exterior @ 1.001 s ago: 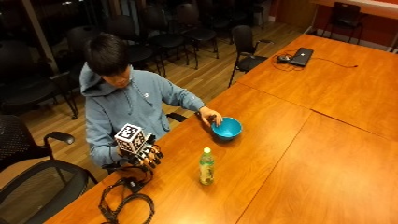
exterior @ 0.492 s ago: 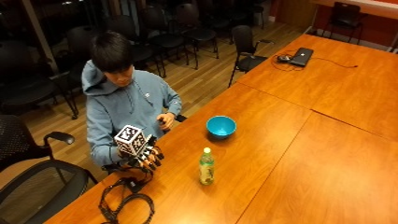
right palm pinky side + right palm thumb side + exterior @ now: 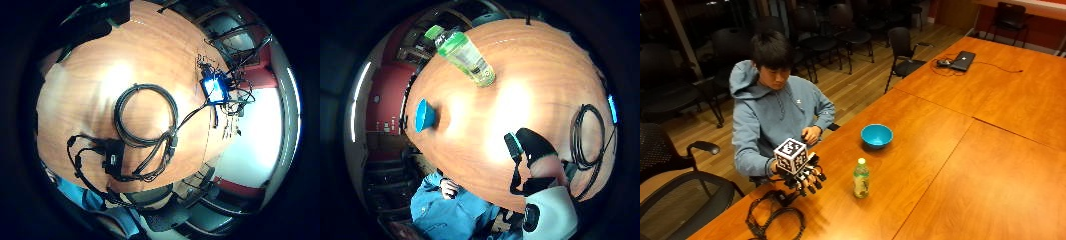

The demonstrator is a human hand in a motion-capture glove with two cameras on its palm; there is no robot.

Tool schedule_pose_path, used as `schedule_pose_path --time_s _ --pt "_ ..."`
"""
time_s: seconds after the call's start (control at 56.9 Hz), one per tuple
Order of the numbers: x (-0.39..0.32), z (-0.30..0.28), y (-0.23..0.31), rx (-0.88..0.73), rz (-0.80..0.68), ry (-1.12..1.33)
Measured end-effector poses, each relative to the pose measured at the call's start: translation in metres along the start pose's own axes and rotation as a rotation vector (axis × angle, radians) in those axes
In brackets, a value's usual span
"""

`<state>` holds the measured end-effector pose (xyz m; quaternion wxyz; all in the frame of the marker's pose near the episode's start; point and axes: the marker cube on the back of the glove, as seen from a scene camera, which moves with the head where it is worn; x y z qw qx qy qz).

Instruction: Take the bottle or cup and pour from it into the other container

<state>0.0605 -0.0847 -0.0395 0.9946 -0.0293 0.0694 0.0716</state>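
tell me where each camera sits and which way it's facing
Outside view: above, across the table, looking down at the seated person, gloved right hand, bottle, blue bowl.
Thumb-side palm view: looks out at bottle and bowl; a gloved finger shows.
Little-finger-side palm view: looks down on coiled cable; no fingers show.
Shared: the bottle and bowl.

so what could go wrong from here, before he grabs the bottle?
1. The bottle is tall, narrow and upright; a sideways approach by the gloved right hand could tip it.
2. The coiled cable lies on the table just beside that hand and might snag.
3. The blue bowl is small and set apart from the bottle, so a pour could miss.
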Motion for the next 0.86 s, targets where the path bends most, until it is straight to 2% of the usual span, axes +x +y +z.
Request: schedule_pose_path --time_s 0.316,0.86 --pt "0.006 -0.020 -0.042 -0.010 -0.027 0.003" --pt "0.003 -0.028 -0.096 0.008 -0.125 -0.241"
